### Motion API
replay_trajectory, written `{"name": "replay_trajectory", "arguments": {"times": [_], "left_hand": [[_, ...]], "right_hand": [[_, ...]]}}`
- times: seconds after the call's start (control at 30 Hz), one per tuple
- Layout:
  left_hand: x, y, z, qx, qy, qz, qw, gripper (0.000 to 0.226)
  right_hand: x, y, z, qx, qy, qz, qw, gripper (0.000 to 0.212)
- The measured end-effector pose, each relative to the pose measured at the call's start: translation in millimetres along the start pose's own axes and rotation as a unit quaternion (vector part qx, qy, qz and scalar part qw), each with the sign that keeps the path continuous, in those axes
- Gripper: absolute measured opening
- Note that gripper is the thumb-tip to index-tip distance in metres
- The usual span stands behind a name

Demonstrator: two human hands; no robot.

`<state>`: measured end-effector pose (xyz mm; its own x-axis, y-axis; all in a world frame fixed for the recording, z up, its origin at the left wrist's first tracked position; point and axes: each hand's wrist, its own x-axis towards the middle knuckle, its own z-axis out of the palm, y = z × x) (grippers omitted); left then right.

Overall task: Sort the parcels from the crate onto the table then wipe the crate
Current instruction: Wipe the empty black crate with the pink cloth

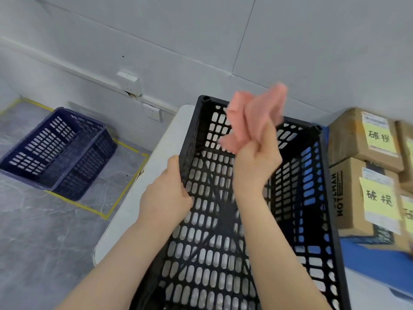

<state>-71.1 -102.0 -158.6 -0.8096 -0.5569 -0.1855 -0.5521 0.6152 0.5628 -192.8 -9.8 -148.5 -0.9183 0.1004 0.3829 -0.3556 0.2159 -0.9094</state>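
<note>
— Black crate (pixel 194 139) is found empty on the desk (pixel 161 153); are the parcels (pixel 362 139) sorted?
— Stacked beside it, it is judged. Its left wall is gripped by the left hand (pixel 165 191); a pink cloth (pixel 254 113) is clenched in the right hand (pixel 257 162) above it. Wiping is left.

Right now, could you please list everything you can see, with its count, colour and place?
black crate: one, black, empty, on the white table
table: one, white, under the black crate
parcels: at least three, brown with yellow labels, stacked right of the black crate
blue crate: one, dark blue, on the floor at left
wall sockets: two, white, on the wall behind
pink cloth: one, pink, raised above the black crate
left hand: one, grips the black crate's left wall
right hand: one, holds the pink cloth
</note>
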Motion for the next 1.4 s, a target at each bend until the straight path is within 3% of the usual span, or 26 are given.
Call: {"name": "replay_trajectory", "arguments": {"times": [0.07, 0.13, 0.23, 0.3, 0.33, 0.4, 0.47, 0.57, 0.63, 0.67, 0.77, 0.83, 0.87, 0.93, 1.0, 1.03, 1.1, 1.13, 1.2, 1.23, 1.27, 1.3, 1.4], "left_hand": [[-0.1, 1.1, 0.2, 0.002, 0.000, 0.000, 1.000, 0.040], [0.6, 1.1, 0.9, 0.005, 0.000, -0.004, 1.000, 0.040], [2.1, -0.7, 1.9, 0.006, 0.006, -0.005, 1.000, 0.038], [2.6, -1.7, 2.6, 0.004, 0.006, -0.007, 1.000, 0.038], [2.2, -2.2, 2.5, 0.002, 0.006, -0.007, 1.000, 0.039], [2.1, -2.5, 2.5, 0.001, 0.007, -0.002, 1.000, 0.039], [2.3, -3.4, 2.2, 0.006, 0.008, -0.004, 1.000, 0.038], [2.8, -2.7, 1.8, 0.008, 0.005, -0.004, 1.000, 0.040], [2.5, -1.7, 1.7, 0.011, 0.004, -0.006, 1.000, 0.041], [2.6, -1.2, 1.4, 0.012, 0.004, -0.007, 1.000, 0.042], [2.8, -1.1, 2.1, 0.009, 0.006, -0.010, 1.000, 0.042], [2.9, -1.6, 2.5, 0.005, 0.006, -0.011, 1.000, 0.041], [2.8, -1.9, 2.8, 0.005, 0.006, -0.010, 1.000, 0.040], [2.3, -1.4, 3.7, 0.006, 0.007, -0.009, 1.000, 0.040], [1.9, -1.4, 3.9, 0.007, 0.009, -0.010, 1.000, 0.041], [1.6, -1.1, 3.8, 0.008, 0.008, -0.012, 1.000, 0.042], [0.8, -0.9, 3.3, 0.013, 0.006, -0.016, 1.000, 0.042], [0.7, -1.1, 3.2, 0.016, 0.006, -0.018, 1.000, 0.042], [0.8, -1.0, 3.6, 0.021, 0.007, -0.021, 1.000, 0.042], [1.1, -0.8, 4.0, 0.022, 0.008, -0.020, 1.000, 0.042], [1.9, -0.9, 4.6, 0.024, 0.009, -0.019, 0.999, 0.042], [2.7, -1.0, 4.8, 0.024, 0.010, -0.020, 0.999, 0.043], [2.4, -1.6, 4.2, 0.017, 0.012, -0.020, 1.000, 0.042]], "right_hand": [[2.3, 23.6, 25.0, -0.214, -0.084, -0.179, 0.957, 0.072], [7.7, 49.5, 51.7, -0.394, -0.187, -0.206, 0.876, 0.085], [0.2, 82.8, 63.2, -0.604, -0.318, -0.204, 0.701, 0.040], [-7.4, 103.4, 54.5, -0.645, -0.425, -0.149, 0.618, 0.025], [-10.9, 113.3, 49.6, -0.631, -0.473, -0.103, 0.607, 0.027], [-9.9, 123.9, 49.0, -0.599, -0.516, 0.037, 0.612, 0.045], [-6.6, 120.7, 53.6, -0.585, -0.515, 0.118, 0.615, 0.061], [7.0, 108.0, 48.8, -0.467, -0.497, 0.192, 0.706, 0.052], [15.2, 91.5, 44.1, -0.328, -0.392, 0.271, 0.816, 0.030], [19.3, 84.5, 39.8, -0.262, -0.335, 0.327, 0.844, 0.024], [24.1, 61.0, 22.3, -0.132, -0.210, 0.424, 0.871, 0.021], [21.5, 47.0, 7.8, -0.027, -0.076, 0.413, 0.907, 0.021], [17.6, 34.8, -0.6, 0.078, -0.008, 0.391, 0.917, 0.029], [11.8, 8.8, -20.7, 0.215, 0.098, 0.284, 0.929, 0.042], [10.4, -2.9, -19.3, 0.162, 0.087, 0.102, 0.978, 0.056], [12.4, 5.1, -12.0, 0.065, 0.068, 0.022, 0.995, 0.067], [18.2, 35.4, 7.0, -0.196, -0.011, -0.088, 0.977, 0.091], [20.6, 45.7, 15.1, -0.286, -0.104, -0.098, 0.948, 0.094], [21.6, 74.6, 25.2, -0.497, -0.264, -0.105, 0.820, 0.064], [19.0, 86.1, 27.5, -0.549, -0.304, -0.113, 0.770, 0.045], [16.3, 88.3, 25.0, -0.580, -0.324, -0.064, 0.745, 0.039], [16.3, 97.2, 23.7, -0.578, -0.339, -0.003, 0.742, 0.041], [5.3, 134.4, 15.5, -0.535, -0.388, 0.049, 0.749, 0.027]]}}
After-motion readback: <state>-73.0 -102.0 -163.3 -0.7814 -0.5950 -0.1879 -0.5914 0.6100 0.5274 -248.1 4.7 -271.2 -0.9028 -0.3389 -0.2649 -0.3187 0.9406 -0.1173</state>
